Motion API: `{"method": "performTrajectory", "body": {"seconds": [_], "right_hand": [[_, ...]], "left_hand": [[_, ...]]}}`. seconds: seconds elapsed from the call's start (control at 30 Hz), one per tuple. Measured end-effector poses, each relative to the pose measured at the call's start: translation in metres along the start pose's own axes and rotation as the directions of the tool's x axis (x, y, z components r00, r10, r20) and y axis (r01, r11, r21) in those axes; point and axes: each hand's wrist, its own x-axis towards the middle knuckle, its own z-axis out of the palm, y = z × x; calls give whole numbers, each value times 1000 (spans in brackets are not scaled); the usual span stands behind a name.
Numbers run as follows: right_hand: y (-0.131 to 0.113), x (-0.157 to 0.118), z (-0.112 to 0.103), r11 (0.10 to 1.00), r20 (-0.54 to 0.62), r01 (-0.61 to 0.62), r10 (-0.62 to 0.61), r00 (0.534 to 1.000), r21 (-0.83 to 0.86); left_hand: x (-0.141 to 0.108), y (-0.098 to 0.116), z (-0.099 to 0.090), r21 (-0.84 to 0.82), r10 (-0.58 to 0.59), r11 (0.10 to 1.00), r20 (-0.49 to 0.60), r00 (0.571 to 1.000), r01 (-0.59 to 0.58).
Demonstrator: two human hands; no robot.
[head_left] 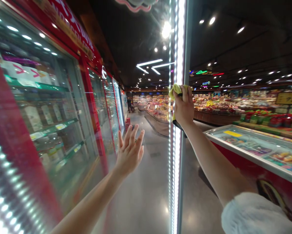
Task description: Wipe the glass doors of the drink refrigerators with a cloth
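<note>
The right hand (pixel 183 107) closes on a yellow cloth (pixel 175 92), which bunches out at the hand's 11 o'clock, upright against the LED strip (pixel 176 162) of a glass door; the left hand (pixel 130 151) hangs open, fingers spread, at 8 o'clock, farther from the cloth.

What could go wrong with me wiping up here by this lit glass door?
The yellow cloth in your right hand sits by the LED strip, so it might snag the lights. The dark item under the cloth could slip onto the hard floor. Your right arm could also bump the chest freezer beside it.
</note>
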Motion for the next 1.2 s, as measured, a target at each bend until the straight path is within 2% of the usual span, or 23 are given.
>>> {"method": "performTrajectory", "body": {"seconds": [0.07, 0.2, 0.27, 0.3, 0.37, 0.47, 0.53, 0.57, 0.6, 0.67, 0.73, 0.8, 0.87, 0.93, 1.03, 1.1, 1.13, 1.2], "right_hand": [[-6, -45, -1, 1000, 8, 1, -1, 1000, -27], [-14, -163, -11, 998, 91, 51, -47, 995, -38], [-12, -199, -17, 992, 148, 119, -123, 981, 34], [-10, -205, -19, 986, 137, 142, -154, 979, 93], [-6, -190, -18, 969, 77, 159, -176, 981, 191], [-10, -124, -7, 942, -32, 130, -126, 991, 308], [-22, -83, 4, 927, -41, 91, -82, 996, 364], [-31, -72, 9, 929, -24, 71, -67, 997, 363], [-40, -71, 14, 937, 1, 47, -51, 999, 345], [-58, -95, 20, 958, 53, 3, -19, 998, 286], [-71, -145, 20, 969, 74, -31, 13, 997, 247], [-76, -196, 18, 972, 58, -14, 1, 998, 233], [-75, -222, 16, 969, 58, 16, -31, 998, 248], [-74, -214, 18, 960, 52, -23, 9, 999, 278], [-80, -162, 27, 944, -12, -119, 129, 992, 308], [-92, -137, 32, 937, -70, -162, 192, 979, 308], [-99, -134, 31, 939, -71, -154, 184, 980, 307], [-107, -148, 26, 950, -1, -64, 68, 998, 304]], "left_hand": [[-3, 2, 3, -7, -15, 1000, 7, 1000, 15], [-11, 7, 8, -20, -28, 999, 7, 1000, 28], [-15, 9, 7, -15, -24, 1000, 8, 1000, 24], [-16, 9, 6, -11, -24, 1000, 10, 1000, 24], [-19, 11, 5, 1, -31, 1000, 12, 999, 31], [-19, 13, 5, 24, -63, 998, 23, 998, 63], [-20, 15, 7, 40, -86, 996, 35, 996, 84], [-21, 16, 8, 48, -93, 995, 41, 995, 91], [-22, 16, 9, 55, -99, 994, 46, 994, 97], [-28, 16, 10, 69, -110, 992, 55, 992, 106], [-37, 15, 7, 86, -120, 990, 57, 991, 115], [-46, 11, 3, 104, -119, 988, 48, 992, 113], [-55, 6, -1, 121, -102, 988, 35, 994, 97], [-60, 2, -4, 134, -90, 987, 28, 996, 86], [-63, -1, -4, 148, -118, 983, 27, 993, 113], [-63, 1, -2, 151, -151, 978, 30, 988, 145], [-64, 2, -2, 150, -166, 976, 35, 986, 159], [-67, 5, -1, 149, -188, 973, 48, 981, 179]]}}
